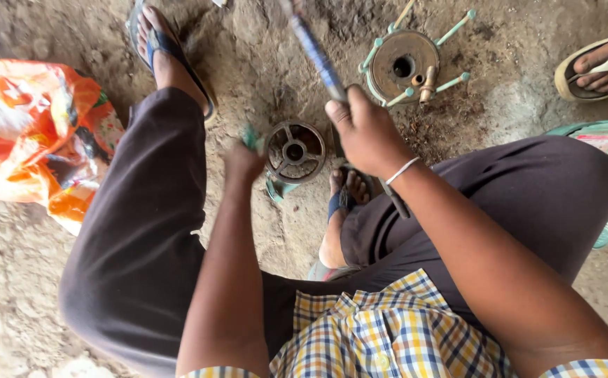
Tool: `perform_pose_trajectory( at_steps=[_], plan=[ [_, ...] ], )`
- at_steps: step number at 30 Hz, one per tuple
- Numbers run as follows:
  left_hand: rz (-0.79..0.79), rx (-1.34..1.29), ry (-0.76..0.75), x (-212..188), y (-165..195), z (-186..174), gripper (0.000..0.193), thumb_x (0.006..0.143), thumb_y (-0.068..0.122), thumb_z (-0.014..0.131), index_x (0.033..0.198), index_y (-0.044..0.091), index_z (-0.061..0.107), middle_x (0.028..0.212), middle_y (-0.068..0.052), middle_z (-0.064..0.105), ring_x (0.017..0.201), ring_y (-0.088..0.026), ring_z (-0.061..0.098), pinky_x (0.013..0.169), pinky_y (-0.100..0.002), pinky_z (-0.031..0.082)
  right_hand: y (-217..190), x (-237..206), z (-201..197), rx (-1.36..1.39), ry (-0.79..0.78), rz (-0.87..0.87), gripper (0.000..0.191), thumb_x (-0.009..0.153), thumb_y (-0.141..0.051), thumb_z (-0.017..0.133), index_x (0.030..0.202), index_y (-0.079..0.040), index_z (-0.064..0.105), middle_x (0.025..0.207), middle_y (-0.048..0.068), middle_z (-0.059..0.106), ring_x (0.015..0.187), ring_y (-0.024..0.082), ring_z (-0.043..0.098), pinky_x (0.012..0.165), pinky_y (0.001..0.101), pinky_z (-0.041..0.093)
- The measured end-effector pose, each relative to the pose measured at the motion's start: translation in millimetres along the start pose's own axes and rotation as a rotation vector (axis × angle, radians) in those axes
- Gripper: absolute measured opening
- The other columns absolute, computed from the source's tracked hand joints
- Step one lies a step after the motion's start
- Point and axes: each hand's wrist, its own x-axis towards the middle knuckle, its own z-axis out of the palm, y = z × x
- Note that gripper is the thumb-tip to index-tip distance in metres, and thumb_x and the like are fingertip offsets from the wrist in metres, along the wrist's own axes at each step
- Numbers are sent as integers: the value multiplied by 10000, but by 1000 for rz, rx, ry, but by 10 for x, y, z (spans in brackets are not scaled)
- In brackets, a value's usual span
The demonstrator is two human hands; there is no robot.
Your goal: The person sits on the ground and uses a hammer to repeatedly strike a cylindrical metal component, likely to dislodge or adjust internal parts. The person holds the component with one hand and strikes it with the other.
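Here the left hand (pixel 243 159) pinches the green rim of a spoked metal wheel (pixel 295 151) on the dirt floor (pixel 262 63); the right hand (pixel 367 133) clenches a blue-handled tool (pixel 316 52). The wheel looks heavy, rigid; grip its rim.

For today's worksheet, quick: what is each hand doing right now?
Left hand: closed on a small green part, blurred.
Right hand: closed around a blue-wrapped tool handle.
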Motion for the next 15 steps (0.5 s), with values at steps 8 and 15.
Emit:
perform_pose_trajectory(
  at_steps=[8,15],
  plan=[
    [-13,234,-22,-432,-43,483,1199,771,329,887,1640,190,73,1209,-181,712,1014,-318,701,875,-434,599,237,223,51,186,99,-7,353,1084,-417,499,987,-81,543,696,48,618,587,188,614,547,380,481],
    [-228,169,-140,-198,-166,600,712,839,479,842,1281,-3,562,966,-124,712,712,-159,656,563,-304,553,211,502,108,217,73,14,356,1083,-428,484,1007,-90,568,703,46,604,582,191,593,530,381,469]
  ],
)
